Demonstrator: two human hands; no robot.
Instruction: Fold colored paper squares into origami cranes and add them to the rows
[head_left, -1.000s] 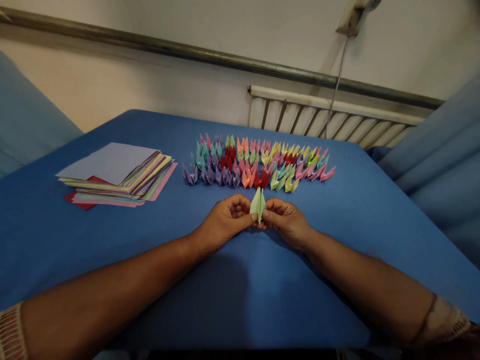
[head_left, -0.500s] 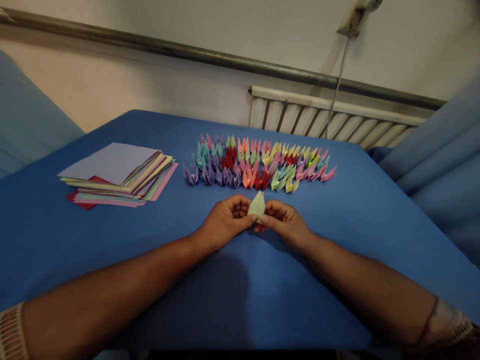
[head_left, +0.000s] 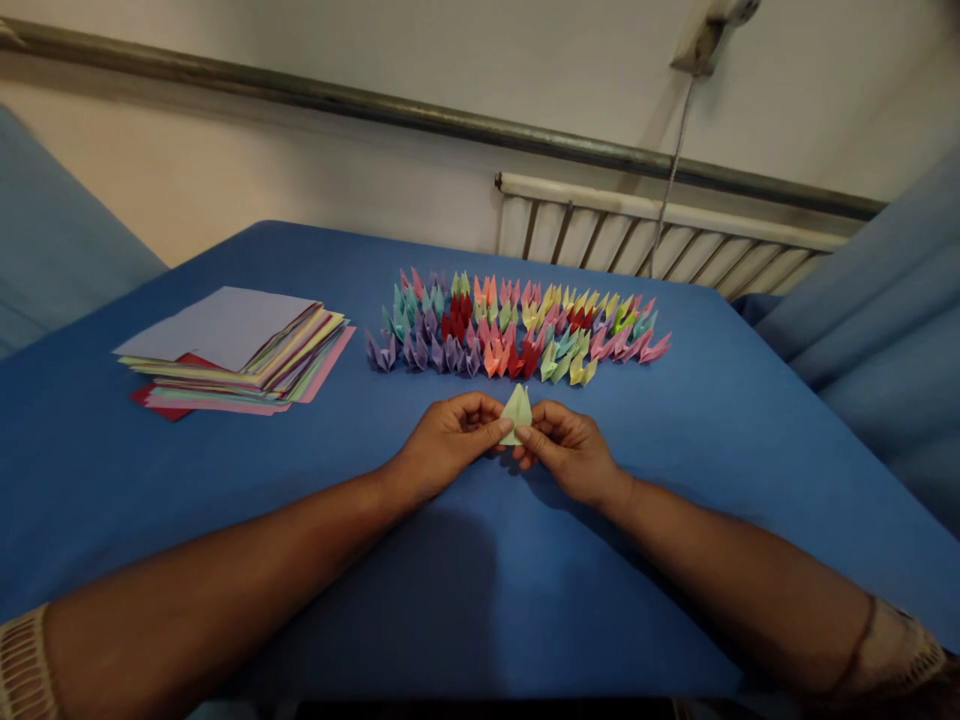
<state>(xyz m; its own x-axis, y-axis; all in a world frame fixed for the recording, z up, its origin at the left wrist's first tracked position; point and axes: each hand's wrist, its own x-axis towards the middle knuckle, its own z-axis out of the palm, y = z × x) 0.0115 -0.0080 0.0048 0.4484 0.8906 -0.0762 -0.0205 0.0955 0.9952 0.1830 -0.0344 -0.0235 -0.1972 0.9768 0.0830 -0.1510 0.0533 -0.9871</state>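
Between my two hands is a small pale green folded paper piece [head_left: 517, 408], its point up, just above the blue table [head_left: 480, 600]. My left hand [head_left: 448, 442] pinches its left side with curled fingers. My right hand [head_left: 568, 447] pinches its right side, thumb and forefinger pressed on the fold. Just beyond the hands stand rows of several folded paper cranes [head_left: 517, 325] in purple, red, pink, green and yellow.
A stack of coloured square paper sheets [head_left: 236, 350] lies at the left of the table. A radiator [head_left: 660, 240] and a pipe run along the wall behind. Blue fabric [head_left: 885, 320] hangs at the right and at the far left.
The green paper piece has turned from narrow edge-on to a flatter, wider shape, and sits slightly lower between my fingers. Both hands have stayed in place.
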